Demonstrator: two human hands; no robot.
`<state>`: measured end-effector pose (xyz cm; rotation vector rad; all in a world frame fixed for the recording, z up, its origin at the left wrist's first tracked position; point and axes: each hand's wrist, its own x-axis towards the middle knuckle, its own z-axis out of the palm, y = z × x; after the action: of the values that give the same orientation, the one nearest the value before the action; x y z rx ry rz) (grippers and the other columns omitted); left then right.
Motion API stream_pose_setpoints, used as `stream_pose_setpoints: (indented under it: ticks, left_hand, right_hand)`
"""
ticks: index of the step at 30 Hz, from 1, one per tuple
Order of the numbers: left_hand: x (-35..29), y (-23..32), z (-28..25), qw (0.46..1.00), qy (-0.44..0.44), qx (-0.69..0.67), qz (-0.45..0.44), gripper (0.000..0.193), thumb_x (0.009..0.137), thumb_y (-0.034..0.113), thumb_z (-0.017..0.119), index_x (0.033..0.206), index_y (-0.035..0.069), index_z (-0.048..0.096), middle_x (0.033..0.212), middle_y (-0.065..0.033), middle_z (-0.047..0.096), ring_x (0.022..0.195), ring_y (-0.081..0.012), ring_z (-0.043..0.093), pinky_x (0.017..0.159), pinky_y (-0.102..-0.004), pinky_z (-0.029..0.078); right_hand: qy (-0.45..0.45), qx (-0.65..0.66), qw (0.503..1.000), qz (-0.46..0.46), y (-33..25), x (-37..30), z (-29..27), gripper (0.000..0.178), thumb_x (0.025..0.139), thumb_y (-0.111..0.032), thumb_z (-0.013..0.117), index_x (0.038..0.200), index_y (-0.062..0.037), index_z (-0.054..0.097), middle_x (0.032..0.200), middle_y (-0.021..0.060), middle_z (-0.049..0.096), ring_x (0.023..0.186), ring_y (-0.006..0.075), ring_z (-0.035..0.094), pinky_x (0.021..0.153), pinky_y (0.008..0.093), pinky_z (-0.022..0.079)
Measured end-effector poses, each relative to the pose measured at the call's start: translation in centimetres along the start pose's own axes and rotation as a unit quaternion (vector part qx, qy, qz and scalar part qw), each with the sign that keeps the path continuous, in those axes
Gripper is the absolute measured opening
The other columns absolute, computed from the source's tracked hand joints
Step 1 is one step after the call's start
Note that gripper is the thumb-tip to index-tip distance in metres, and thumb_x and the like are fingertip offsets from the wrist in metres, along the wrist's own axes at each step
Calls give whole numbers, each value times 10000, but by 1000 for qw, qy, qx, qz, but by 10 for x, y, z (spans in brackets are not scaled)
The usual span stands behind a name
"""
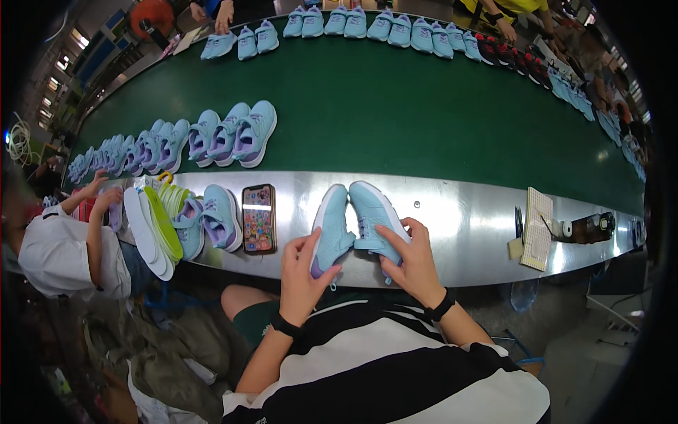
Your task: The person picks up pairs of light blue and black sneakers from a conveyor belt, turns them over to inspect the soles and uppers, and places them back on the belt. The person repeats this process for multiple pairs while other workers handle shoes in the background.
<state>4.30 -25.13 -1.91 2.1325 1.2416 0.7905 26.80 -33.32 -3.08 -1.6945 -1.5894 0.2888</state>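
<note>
Two light blue sneakers with lilac heels are between my hands over the metal ledge, their toes pointing away from me. My left hand (302,272) grips the left sneaker (330,230) around its heel and outer side. The right sneaker (373,212), tilted with its laced upper showing, is in my right hand (412,258), thumb on the strap and fingers along the sole edge. At their toes and inner sides the two shoes lie close together. To the left, a phone (259,219) lies on the ledge beside another pair of blue sneakers (222,218).
White and lime insoles (150,230) are stacked left of the phone. Shoe rows stand on the green belt (339,106), along the near left and far side. A notepad (538,230) and a dark bottle (592,228) lie at right. A person in white (60,247) works at left.
</note>
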Motion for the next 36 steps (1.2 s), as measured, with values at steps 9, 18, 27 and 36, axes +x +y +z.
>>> stream_pose_setpoints:
  ticks: [9,18,27,36]
  left_hand:
    - [19,-59,-6,952,-152,-241,-115,558,985,207,615,1489,90,407,1053,-86,632,881,-121,578,812,-260,477]
    - [21,9,10,611,-84,-712,-336,470,1063,431,370,1402,117,460,1388,-68,534,1249,-228,536,1054,-409,446]
    - [28,-12,15,758,-55,-620,-196,503,1077,405,347,1484,110,376,1417,-80,501,1303,-207,484,1094,-373,391]
    - [21,-71,26,975,7,-219,-24,281,985,91,521,1229,-18,609,1119,-142,636,984,-216,619,850,-296,482]
  right_hand:
    - [-155,295,918,214,37,24,-6,574,1010,-313,529,1485,-27,385,1331,174,554,1278,270,497,1053,334,396]
    - [-25,787,510,347,-8,35,12,473,1079,-388,330,1391,-59,464,1349,85,558,1201,202,583,1042,386,491]
    - [-18,546,788,285,-1,38,17,525,1040,-333,465,1504,-107,367,1347,89,512,1227,200,507,1003,354,444]
    - [-195,-61,917,-342,3,74,-18,389,781,-84,645,1168,-116,653,1172,62,603,1105,246,539,955,396,407]
